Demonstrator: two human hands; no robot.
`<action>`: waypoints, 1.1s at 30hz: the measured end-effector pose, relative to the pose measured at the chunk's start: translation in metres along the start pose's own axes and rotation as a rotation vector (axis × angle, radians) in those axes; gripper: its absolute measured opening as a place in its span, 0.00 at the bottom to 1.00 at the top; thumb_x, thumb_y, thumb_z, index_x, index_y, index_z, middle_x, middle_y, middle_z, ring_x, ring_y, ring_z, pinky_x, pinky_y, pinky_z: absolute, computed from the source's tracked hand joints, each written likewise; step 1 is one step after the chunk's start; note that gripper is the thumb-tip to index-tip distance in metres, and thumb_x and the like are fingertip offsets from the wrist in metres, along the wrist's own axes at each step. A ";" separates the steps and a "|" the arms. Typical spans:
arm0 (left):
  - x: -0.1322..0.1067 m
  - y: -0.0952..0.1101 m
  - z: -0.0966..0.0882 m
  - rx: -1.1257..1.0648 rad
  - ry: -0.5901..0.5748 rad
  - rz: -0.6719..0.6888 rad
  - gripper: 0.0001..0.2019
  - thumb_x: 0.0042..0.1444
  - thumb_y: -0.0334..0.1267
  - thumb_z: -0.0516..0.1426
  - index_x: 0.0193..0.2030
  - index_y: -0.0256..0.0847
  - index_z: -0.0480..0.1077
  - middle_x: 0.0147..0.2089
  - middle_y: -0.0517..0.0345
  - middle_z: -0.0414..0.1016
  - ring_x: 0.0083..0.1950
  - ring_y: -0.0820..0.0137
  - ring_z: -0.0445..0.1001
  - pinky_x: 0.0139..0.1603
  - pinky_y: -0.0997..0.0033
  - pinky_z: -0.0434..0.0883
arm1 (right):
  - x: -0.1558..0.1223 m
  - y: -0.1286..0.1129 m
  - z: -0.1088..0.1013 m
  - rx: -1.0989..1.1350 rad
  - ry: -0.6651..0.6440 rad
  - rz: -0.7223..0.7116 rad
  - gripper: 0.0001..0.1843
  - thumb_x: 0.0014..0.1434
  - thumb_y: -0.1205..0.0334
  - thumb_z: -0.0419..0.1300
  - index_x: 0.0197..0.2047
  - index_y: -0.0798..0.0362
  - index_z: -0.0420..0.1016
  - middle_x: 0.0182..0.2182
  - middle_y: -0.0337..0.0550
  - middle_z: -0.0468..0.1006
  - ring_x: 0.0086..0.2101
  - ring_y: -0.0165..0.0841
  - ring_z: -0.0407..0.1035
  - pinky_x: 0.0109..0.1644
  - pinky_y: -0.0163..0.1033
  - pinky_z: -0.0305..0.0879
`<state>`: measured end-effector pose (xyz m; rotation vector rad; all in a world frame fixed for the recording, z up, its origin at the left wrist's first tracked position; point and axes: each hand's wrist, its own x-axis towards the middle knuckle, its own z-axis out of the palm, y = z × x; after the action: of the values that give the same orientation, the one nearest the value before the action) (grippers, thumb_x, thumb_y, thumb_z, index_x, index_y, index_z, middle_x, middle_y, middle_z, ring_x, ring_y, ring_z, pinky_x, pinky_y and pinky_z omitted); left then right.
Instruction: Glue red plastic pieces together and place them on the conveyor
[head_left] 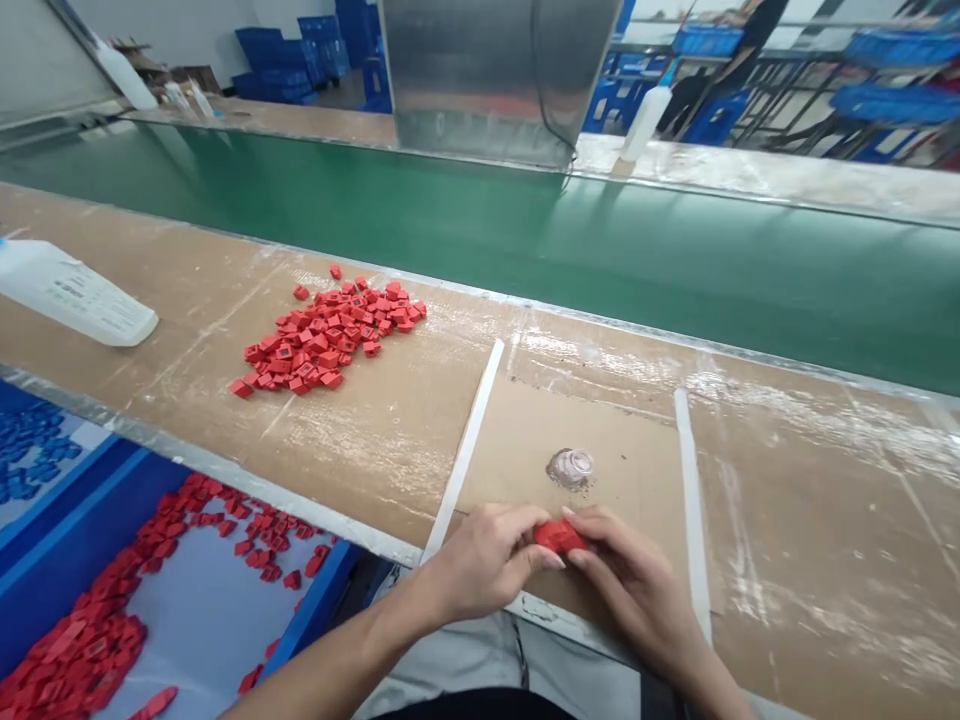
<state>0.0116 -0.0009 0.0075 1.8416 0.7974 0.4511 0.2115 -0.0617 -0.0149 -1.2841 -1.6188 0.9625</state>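
Note:
Both of my hands meet at the front edge of the bench over a cardboard sheet. Between them is a small red plastic piece; its exact kind is not clear. My left hand pinches its left end with thumb and fingers. On the other end, the fingers of my right hand are closed. Just beyond the hands, a whitish, round lump with a dark smear around it sits on the cardboard. To the left lies a heap of small red plastic blocks.
A blue bin of red pieces stands below the bench at left, beside blue pieces. A white plastic bottle lies at far left. Beyond the bench runs a green conveyor belt; another bottle stands across it.

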 end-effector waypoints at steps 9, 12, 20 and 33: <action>0.001 0.001 -0.001 -0.142 -0.011 -0.092 0.18 0.59 0.44 0.60 0.53 0.39 0.72 0.33 0.59 0.72 0.31 0.72 0.68 0.31 0.75 0.66 | -0.003 0.003 -0.003 0.344 0.128 0.089 0.11 0.65 0.57 0.61 0.49 0.50 0.74 0.45 0.46 0.78 0.45 0.36 0.74 0.50 0.41 0.71; 0.003 -0.004 -0.005 -0.128 -0.045 -0.050 0.18 0.61 0.45 0.58 0.54 0.38 0.71 0.34 0.57 0.72 0.33 0.70 0.69 0.34 0.74 0.68 | -0.001 0.001 -0.001 0.408 0.151 0.044 0.10 0.65 0.58 0.61 0.49 0.51 0.74 0.45 0.45 0.77 0.46 0.36 0.72 0.52 0.42 0.69; 0.005 -0.013 -0.004 -0.120 -0.031 -0.056 0.20 0.63 0.46 0.56 0.57 0.39 0.68 0.35 0.56 0.72 0.34 0.70 0.71 0.35 0.73 0.69 | 0.004 0.000 -0.003 0.505 0.129 -0.018 0.09 0.66 0.60 0.61 0.48 0.51 0.74 0.47 0.47 0.75 0.50 0.38 0.70 0.57 0.46 0.65; 0.003 -0.019 0.002 -0.065 0.065 0.063 0.13 0.61 0.38 0.59 0.52 0.44 0.71 0.34 0.60 0.75 0.32 0.73 0.73 0.35 0.76 0.71 | 0.004 0.001 -0.002 0.352 0.122 -0.055 0.06 0.67 0.65 0.59 0.46 0.51 0.75 0.48 0.48 0.75 0.49 0.37 0.70 0.54 0.44 0.66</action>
<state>0.0093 0.0043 -0.0112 1.8034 0.7609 0.5733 0.2135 -0.0574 -0.0149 -1.0308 -1.3142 1.0588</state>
